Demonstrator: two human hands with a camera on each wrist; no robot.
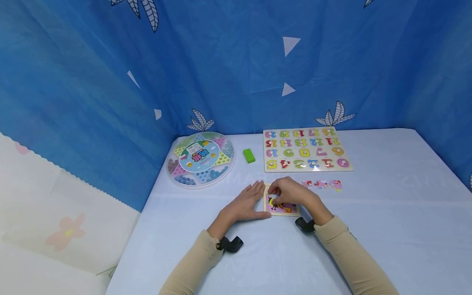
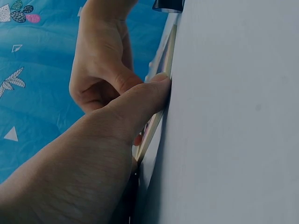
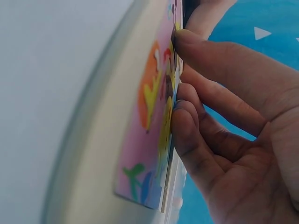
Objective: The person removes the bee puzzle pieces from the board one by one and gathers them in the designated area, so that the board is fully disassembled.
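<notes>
Tray jigsaw point(image 1: 283, 214): flat on tbl point(image 1: 265, 266), betw. hands
L hand point(image 1: 245, 205): fingers straight, thumb at near edge
R hand point(image 1: 292, 191): tips on jigsaw; pinch or press, can't tell
Tip: prob. brace w/ L, press pcs level

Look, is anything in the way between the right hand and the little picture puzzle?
Nothing visible is: the right hand touches the picture puzzle directly. The left hand is at its left side, not blocking, and the loose pink pieces lie off to the right.
</notes>
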